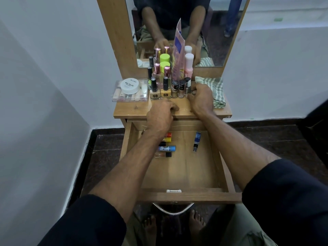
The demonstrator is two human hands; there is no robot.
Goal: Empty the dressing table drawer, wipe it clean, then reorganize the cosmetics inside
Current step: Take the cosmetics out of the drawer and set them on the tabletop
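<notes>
Drawer (179, 176) pulled open, a few small tubes (166, 148) lying near its back. Left hand (159, 115) rests curled on the tabletop (131, 110), apparently empty; right hand (201, 98) pinches a small bottle (188, 86) beside the striped cloth (213, 89). Best lift it straight, sparing neighbours; mirror and pale walls behind.

A single head view looks steeply down, close over the open drawer (179, 174).

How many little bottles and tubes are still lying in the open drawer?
6 visible: orange, yellow, black, blue and clear ones stacked beside the left forearm, one blue tube apart at right. The arm may hide more.
</notes>
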